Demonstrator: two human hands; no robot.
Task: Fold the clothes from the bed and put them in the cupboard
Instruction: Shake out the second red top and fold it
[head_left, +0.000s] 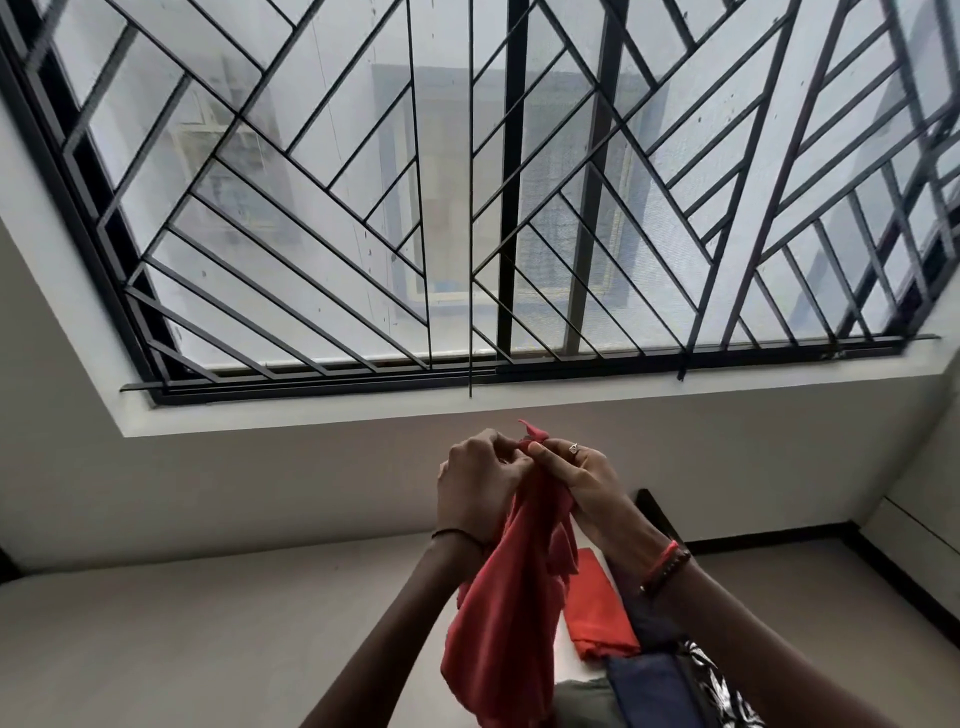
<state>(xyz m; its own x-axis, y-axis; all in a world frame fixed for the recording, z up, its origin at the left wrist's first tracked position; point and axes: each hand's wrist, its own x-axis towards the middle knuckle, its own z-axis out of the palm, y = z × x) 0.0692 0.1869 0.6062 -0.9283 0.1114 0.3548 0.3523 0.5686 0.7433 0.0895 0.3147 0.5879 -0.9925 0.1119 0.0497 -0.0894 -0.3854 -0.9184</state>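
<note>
Left hand (475, 486) and right hand (579, 480) close together, lower centre of frame, both pinching top edge of soft red fabric garment (506, 597). Hanging limp and crumpled below wrists, raised above pale bed surface (208, 623). Probably light, floppy, easy to bunch; best taken at two top corners and drawn apart to flatten. Just right: folded orange-red cloth (597, 608) on bed. Bottom edge: dark navy garment (649, 680), black-and-white patterned cloth (719, 693), olive-grey garment (582, 704), crowding folding space. Upper frame: black metal window grille (467, 208).
</note>
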